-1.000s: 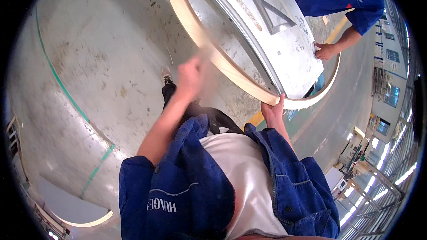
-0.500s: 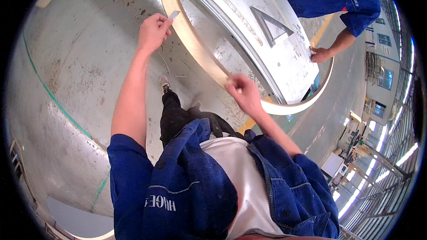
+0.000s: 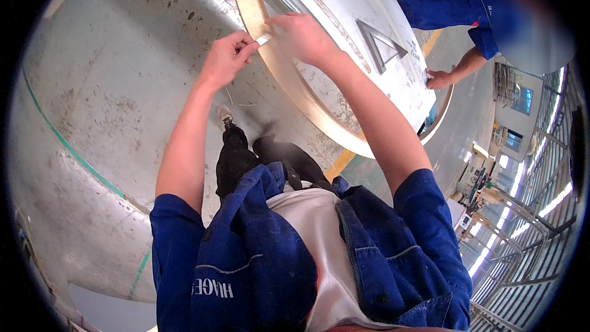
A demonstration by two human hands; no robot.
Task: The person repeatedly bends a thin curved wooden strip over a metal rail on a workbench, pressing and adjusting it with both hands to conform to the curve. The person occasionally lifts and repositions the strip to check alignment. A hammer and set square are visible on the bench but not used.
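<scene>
My left hand (image 3: 230,55) is closed in a pinch on a small flat grey strip (image 3: 264,39). The strip lies against the broad pale face of a large wooden ring (image 3: 289,89). Smeared by motion, my right hand (image 3: 307,40) reaches over the same stretch of ring. One of its fingers stretches toward the ring's inner edge, close to the strip. Whether this hand holds anything cannot be made out.
Inside the ring is a white panel (image 3: 393,89) with handwritten marks, a grey triangular set square (image 3: 381,47) on it. A co-worker's hand (image 3: 439,79) rests at the panel's right edge. My shoe (image 3: 225,117) stands on the scuffed grey floor (image 3: 123,117).
My right hand has swung up and left along the ring, from its near side to beside my left hand. The left hand still pinches the strip, now against the ring.
</scene>
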